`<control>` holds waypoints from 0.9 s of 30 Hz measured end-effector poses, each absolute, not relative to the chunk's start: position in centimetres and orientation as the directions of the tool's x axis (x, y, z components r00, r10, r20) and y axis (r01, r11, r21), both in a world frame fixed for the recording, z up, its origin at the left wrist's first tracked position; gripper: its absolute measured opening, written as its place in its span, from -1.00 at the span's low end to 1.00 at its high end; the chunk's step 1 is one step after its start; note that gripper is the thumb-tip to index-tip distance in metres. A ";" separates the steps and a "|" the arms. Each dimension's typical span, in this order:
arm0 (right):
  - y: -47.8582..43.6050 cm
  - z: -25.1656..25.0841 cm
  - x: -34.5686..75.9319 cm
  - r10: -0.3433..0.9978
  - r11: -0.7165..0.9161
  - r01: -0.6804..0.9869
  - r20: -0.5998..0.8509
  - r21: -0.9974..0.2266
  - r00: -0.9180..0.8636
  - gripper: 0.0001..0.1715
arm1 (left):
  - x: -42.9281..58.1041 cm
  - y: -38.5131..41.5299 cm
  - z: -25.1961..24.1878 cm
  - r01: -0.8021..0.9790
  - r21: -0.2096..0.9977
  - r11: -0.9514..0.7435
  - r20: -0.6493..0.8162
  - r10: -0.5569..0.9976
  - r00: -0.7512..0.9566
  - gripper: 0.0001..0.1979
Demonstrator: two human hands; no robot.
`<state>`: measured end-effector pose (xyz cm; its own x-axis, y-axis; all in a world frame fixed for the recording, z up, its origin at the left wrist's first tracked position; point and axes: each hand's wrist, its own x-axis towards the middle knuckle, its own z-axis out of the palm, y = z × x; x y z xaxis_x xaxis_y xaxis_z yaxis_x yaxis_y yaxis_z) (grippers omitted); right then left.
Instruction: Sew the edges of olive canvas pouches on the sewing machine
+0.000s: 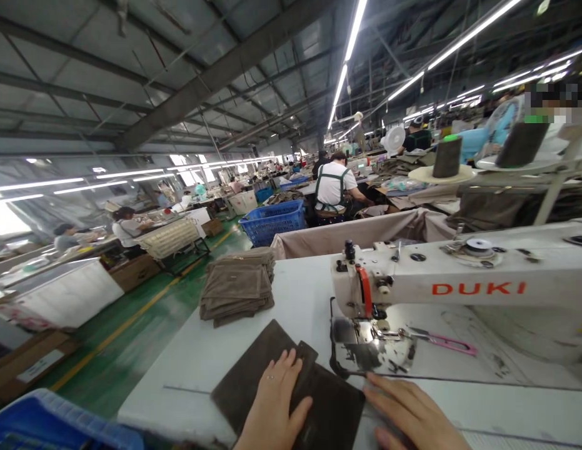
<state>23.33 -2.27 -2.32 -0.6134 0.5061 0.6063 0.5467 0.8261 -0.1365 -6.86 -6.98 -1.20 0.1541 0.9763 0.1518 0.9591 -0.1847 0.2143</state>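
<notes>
My left hand (277,403) lies flat on a dark brown fabric piece (335,400), fingers stretched and thumb apart. Another brown panel (246,369) sticks out to the left of that hand, and a small tab shows between the two. Whether they are joined I cannot tell. At the fabric's right edge, my right hand (410,409) rests with its fingers extended over the table, slightly blurred; nothing shows in its grasp. Just beyond stands a white sewing machine (478,287), its needle plate (366,344) a little ahead of the fingertips. Pink-handled thread snips (452,344) lie on its bed.
A stack of brown fabric pieces (239,284) sits at the white table's (178,381) far left corner. Behind the table is a cloth-lined bin (366,234), with a blue basket (272,219) beside it. Thread cones (447,157) stand at right. A co-worker (335,187) sits ahead.
</notes>
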 end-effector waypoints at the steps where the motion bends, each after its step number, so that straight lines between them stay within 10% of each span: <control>1: -2.5 -2.0 22.3 0.497 0.835 0.535 0.591 -0.127 -0.636 -0.54 | -6.5 -6.8 -1.3 0.951 0.264 -0.164 0.140 0.982 0.130 -0.56; 9: -4.9 -2.2 19.0 0.670 0.733 0.489 0.377 -0.474 -0.639 -0.93 | -3.0 -6.0 1.6 0.919 0.395 0.018 0.182 0.978 -0.098 -0.82; 15: -5.3 -0.2 19.5 0.792 0.588 0.477 0.344 -0.654 -0.505 -0.87 | -1.9 -7.5 5.2 0.532 0.845 0.048 -0.033 0.999 -0.037 -0.93; 21: -5.7 3.9 20.9 0.711 0.703 0.443 0.527 -0.556 -0.467 -0.85 | -0.4 -9.5 8.3 -0.137 0.976 0.168 -0.171 0.985 -0.013 -0.67; 27: -5.5 6.5 21.9 0.670 0.741 0.416 0.540 -0.527 -0.509 -0.86 | 0.4 -10.1 8.1 -0.277 0.946 0.168 -0.203 0.974 -0.101 -0.69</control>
